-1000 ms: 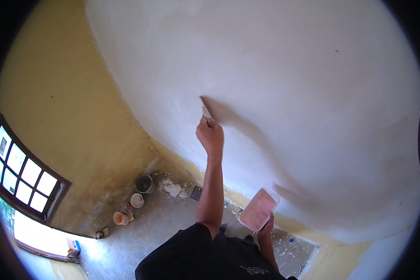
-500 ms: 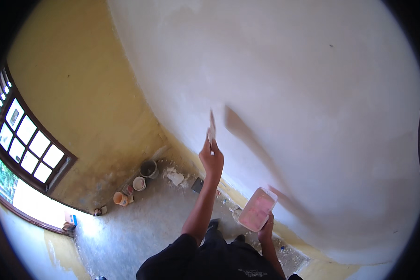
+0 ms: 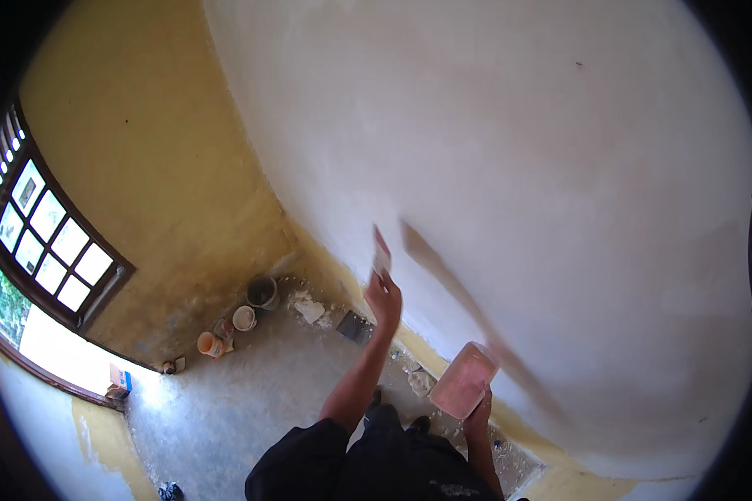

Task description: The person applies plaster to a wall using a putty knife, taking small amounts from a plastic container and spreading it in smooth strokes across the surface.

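My left hand [image 3: 383,299] is raised in front of the white wall [image 3: 526,192], fingers closed around a flat putty knife [image 3: 381,250]. The blade points upward and shows nearly edge-on; its shadow falls on the wall to the right, and I cannot tell whether the blade touches the surface. Lower and to the right, my right hand [image 3: 478,415] grips a rectangular plastic tub [image 3: 464,381] by its side and underside. The tub is tilted towards me, with pinkish material inside.
Several buckets, a dark one [image 3: 263,293], a white one [image 3: 244,318] and an orange one [image 3: 210,344], stand along the yellow wall [image 3: 154,184]. Pale debris [image 3: 310,311] lies near the corner. At left are a dark-framed window [image 3: 54,250] and a cardboard box [image 3: 119,382].
My left hand and the putty knife have come lower in the view, and the blade has turned slightly. The tub has shifted a little down and right. The whole view has tilted slightly.
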Tool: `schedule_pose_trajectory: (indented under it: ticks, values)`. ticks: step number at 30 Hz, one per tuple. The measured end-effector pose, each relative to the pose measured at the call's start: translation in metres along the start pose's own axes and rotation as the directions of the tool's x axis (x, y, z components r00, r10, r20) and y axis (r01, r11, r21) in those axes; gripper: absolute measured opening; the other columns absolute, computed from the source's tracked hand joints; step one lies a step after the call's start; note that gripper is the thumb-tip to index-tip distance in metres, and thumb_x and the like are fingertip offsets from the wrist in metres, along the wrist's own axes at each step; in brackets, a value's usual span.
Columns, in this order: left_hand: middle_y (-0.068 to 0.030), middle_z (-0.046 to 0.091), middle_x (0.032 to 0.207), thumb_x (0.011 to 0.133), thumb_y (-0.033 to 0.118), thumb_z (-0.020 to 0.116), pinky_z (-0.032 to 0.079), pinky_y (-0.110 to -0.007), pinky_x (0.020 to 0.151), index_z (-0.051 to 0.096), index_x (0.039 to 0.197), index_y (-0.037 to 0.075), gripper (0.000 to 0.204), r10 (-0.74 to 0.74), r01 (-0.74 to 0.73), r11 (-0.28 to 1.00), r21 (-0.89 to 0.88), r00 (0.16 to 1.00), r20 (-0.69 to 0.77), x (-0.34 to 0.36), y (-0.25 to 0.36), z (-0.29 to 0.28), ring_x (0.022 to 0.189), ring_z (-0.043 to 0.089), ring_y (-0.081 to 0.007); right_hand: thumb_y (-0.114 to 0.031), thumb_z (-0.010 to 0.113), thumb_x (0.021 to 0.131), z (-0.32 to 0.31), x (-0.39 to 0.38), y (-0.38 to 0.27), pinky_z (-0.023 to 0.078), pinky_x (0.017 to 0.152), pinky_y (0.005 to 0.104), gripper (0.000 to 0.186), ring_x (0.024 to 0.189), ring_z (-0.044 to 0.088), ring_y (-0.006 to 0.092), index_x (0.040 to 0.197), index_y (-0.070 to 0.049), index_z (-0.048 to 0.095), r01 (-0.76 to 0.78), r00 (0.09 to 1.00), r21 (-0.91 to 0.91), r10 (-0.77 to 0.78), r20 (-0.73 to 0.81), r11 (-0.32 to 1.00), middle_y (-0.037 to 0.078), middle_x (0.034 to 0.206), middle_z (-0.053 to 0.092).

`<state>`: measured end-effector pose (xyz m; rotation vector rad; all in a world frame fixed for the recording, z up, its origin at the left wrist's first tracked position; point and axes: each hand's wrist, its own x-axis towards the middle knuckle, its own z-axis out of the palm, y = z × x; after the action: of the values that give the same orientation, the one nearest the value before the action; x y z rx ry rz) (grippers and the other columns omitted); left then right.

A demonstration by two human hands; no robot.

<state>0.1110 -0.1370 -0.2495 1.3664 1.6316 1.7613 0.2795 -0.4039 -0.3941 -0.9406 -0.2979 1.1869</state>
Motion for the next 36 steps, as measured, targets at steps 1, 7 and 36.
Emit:
schedule_pose_trajectory:
  ticks: [1, 7, 36]
  values:
    - [-0.0264, 0.067, 0.085, 0.089, 0.002, 0.052, 0.05, -0.041, 0.068, 0.064, 0.101, -0.009, 0.02, 0.013, -0.013, 1.0, -0.013, 1.0, -0.022, 0.03, -0.004, -0.001, 0.081, 0.067, -0.0371, -0.042, 0.037, 0.103, -0.003, -0.003, 0.005, 0.044, 0.104, 0.0413, 0.05, 0.119, 0.055, 0.0246, 0.136, -0.006, 0.044, -0.002, 1.0, 0.0, 0.002, -0.001, 1.0, 0.011, 0.126, 0.056]
    - [-0.0221, 0.067, 0.076, 0.09, 0.005, 0.053, 0.049, -0.038, 0.063, 0.066, 0.096, -0.01, 0.021, 0.076, -0.074, 0.989, -0.127, 0.997, 0.011, 0.127, 0.038, 0.008, 0.064, 0.063, -0.0257, -0.039, 0.044, 0.101, -0.003, 0.001, 0.009, 0.045, 0.101, 0.0402, 0.041, 0.117, 0.054, 0.0223, 0.127, -0.007, 0.047, -0.003, 1.0, 0.091, 0.003, 0.001, 0.996, 0.008, 0.12, 0.055]
    - [-0.0225, 0.061, 0.073, 0.088, 0.005, 0.058, 0.048, -0.04, 0.061, 0.06, 0.104, -0.003, 0.018, -0.057, -0.111, 0.984, 0.141, 0.551, 0.833, -0.156, 0.095, -0.091, 0.065, 0.065, -0.0292, -0.035, 0.039, 0.103, 0.018, 0.004, -0.011, 0.037, 0.11, 0.0405, 0.054, 0.13, 0.048, 0.0228, 0.149, -0.008, 0.028, 0.004, 0.996, 0.291, -0.03, 0.084, 0.957, 0.01, 0.144, 0.044]
